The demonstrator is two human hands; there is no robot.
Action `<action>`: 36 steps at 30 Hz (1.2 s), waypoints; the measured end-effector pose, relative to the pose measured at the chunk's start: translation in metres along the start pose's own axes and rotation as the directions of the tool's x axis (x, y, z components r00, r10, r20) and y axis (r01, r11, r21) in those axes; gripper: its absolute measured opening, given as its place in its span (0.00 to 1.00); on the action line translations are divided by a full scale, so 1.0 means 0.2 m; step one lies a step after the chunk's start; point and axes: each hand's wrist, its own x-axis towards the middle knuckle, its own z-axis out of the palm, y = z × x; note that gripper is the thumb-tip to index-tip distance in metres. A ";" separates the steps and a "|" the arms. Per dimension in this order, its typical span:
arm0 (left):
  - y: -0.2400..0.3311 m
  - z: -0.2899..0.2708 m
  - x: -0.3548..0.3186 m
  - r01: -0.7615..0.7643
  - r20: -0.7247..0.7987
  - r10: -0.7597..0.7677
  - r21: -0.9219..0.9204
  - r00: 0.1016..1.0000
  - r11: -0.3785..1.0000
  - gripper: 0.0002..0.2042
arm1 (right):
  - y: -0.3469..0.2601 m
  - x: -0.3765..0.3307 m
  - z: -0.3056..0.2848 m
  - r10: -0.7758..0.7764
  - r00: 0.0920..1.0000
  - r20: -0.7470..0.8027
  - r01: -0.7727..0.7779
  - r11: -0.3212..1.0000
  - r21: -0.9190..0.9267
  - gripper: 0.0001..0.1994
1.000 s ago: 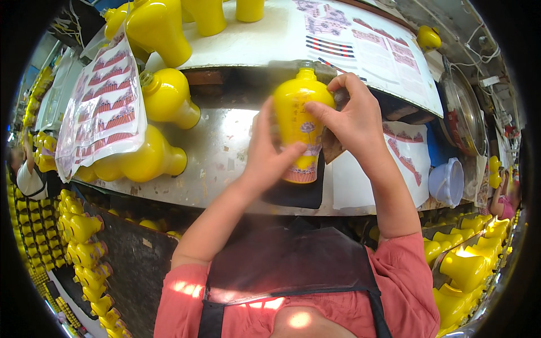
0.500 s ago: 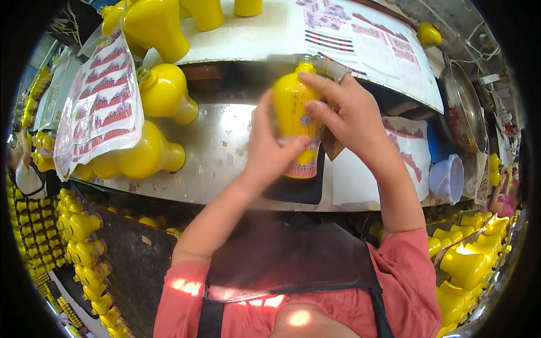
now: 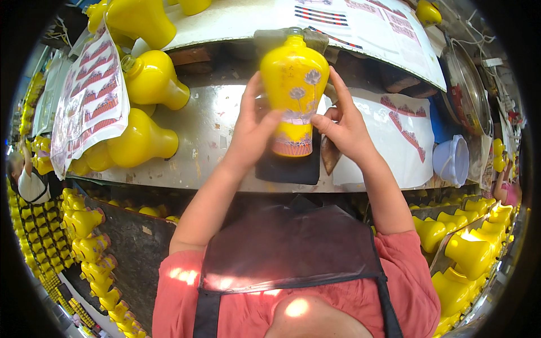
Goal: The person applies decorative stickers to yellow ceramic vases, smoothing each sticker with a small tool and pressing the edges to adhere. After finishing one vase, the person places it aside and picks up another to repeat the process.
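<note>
A glossy yellow bottle (image 3: 294, 65) stands between my hands, neck away from me, base on a black pad (image 3: 287, 169). Purple-grey flowers and a patterned band near its foot decorate it. My left hand (image 3: 251, 127) grips its lower left side, thumb across the front. On the other side my right hand (image 3: 347, 129) holds it, thumb near the band and index finger up along the side. Below the right palm pokes out a brown flat piece (image 3: 331, 156); whether my fingers hold it I cannot tell. Behind the neck sits a dark grey block (image 3: 316, 40).
Plain yellow bottles (image 3: 155, 79) lie at the left, partly under a printed decal sheet (image 3: 98, 84). Another decal sheet (image 3: 366, 163) is at the right, by a pale bucket (image 3: 451, 160). A raised white board (image 3: 248, 22) spans the back. Rows of yellow bottles (image 3: 470, 253) flank me.
The bottle has turned so more of its flowers show. My right hand has come down from the shoulder near the neck to the lower right side. The whole view has shifted slightly.
</note>
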 end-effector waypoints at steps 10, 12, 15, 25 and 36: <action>0.00 0.01 0.01 -0.003 -0.050 -0.002 -0.113 0.999 0.994 0.33 | 0.02 0.00 0.06 0.072 0.997 -0.008 -0.070 0.987 0.145 0.41; 0.00 0.00 0.02 0.010 -0.039 -0.014 -0.094 0.999 0.995 0.34 | 0.02 0.01 0.04 0.067 0.998 -0.010 -0.064 0.984 0.166 0.41; 0.01 -0.03 0.03 0.036 -0.027 -0.040 -0.117 0.999 0.992 0.36 | 0.02 0.01 0.02 0.109 0.992 -0.057 -0.092 0.967 0.236 0.43; 0.02 -0.03 0.04 -0.040 -0.060 0.044 0.053 0.997 0.998 0.42 | -0.04 0.00 0.02 0.112 0.991 -0.069 -0.104 0.988 0.110 0.44; 0.14 0.01 0.17 -0.378 0.187 0.389 0.775 0.902 0.506 0.38 | -0.09 0.05 0.06 0.050 0.995 -0.086 -0.056 0.996 -0.066 0.45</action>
